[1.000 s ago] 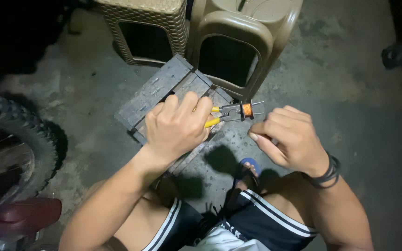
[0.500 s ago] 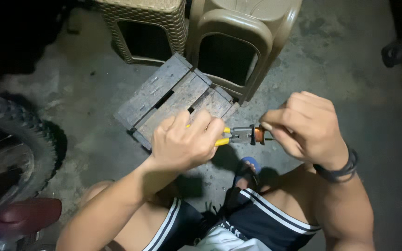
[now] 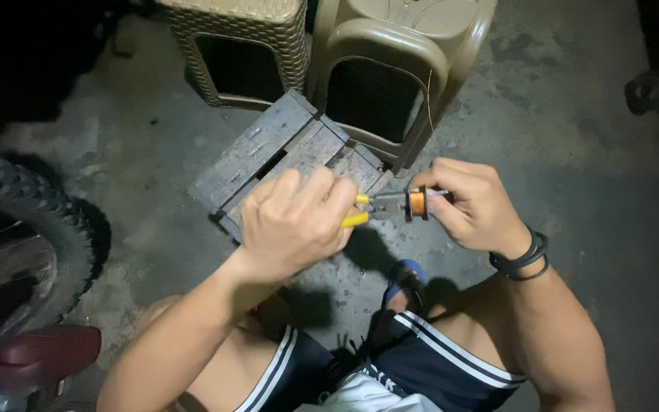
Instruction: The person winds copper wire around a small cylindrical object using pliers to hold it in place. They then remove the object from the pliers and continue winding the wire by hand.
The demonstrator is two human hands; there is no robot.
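The pliers (image 3: pixel 381 206) show dull grey metal with glossy yellow plastic handles. The coil (image 3: pixel 418 202) is shiny copper wire. Beneath them, the pallet (image 3: pixel 268 156) is rough, weathered wood; behind it, two stools (image 3: pixel 390 46) are smooth matt plastic.

Single head-worn camera, looking steeply down from above, close over both hands (image 3: pixel 390 217) and the seated person's knees, concrete floor (image 3: pixel 573 152) filling the frame, wooden crate (image 3: pixel 284 149) and plastic stools (image 3: pixel 398 53) beyond
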